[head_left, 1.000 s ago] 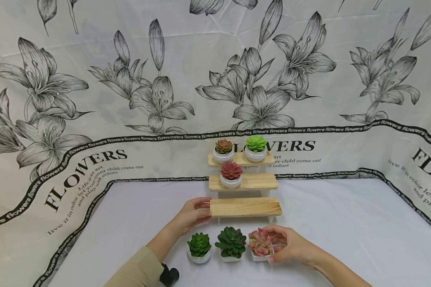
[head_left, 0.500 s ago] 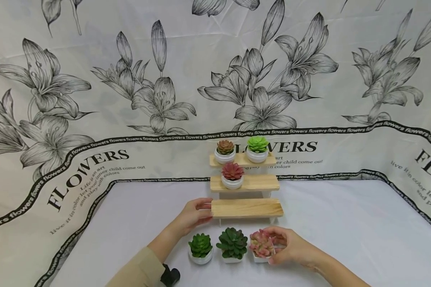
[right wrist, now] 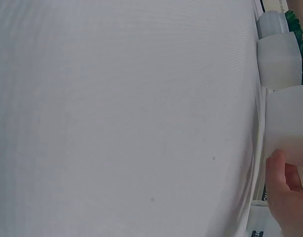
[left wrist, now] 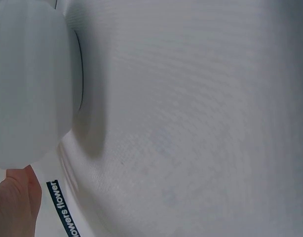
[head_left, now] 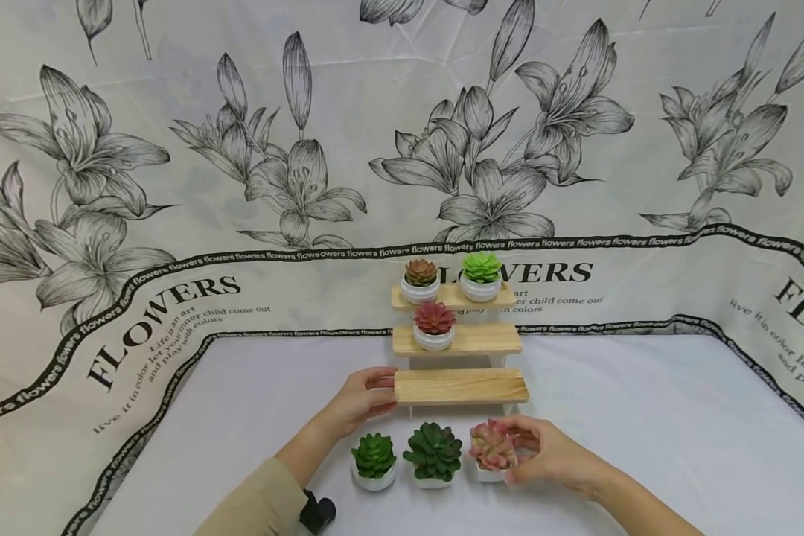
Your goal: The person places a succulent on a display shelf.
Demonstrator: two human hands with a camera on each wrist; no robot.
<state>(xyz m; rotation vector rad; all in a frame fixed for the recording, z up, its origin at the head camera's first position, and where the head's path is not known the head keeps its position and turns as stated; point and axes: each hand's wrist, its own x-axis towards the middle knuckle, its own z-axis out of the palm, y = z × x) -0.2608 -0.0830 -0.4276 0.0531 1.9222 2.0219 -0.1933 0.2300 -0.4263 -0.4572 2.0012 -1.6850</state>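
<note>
A three-step wooden stand [head_left: 460, 387] sits mid-table. My left hand [head_left: 362, 398] grips the left end of its lowest step. My right hand [head_left: 543, 455] holds the white pot of a pink succulent [head_left: 491, 450], the rightmost of a front row that also has a dark green succulent [head_left: 432, 454] and a light green succulent [head_left: 374, 460]. The right wrist view shows that white pot [right wrist: 288, 123] with a fingertip against it. On the stand are a red succulent [head_left: 433, 325] on the middle step, a brown succulent [head_left: 420, 279] and a bright green succulent [head_left: 480, 275] on top.
A white cloth [head_left: 643, 417] covers the table. A flower-printed backdrop [head_left: 295, 149] hangs behind and curves onto the table. A black wrist strap [head_left: 317, 512] shows at my left sleeve. A large white rounded form [left wrist: 28, 84] fills the left wrist view's left side.
The pink succulent in my right hand has risen slightly and shifted a little toward the stand. My left hand has stayed on the lowest step.
</note>
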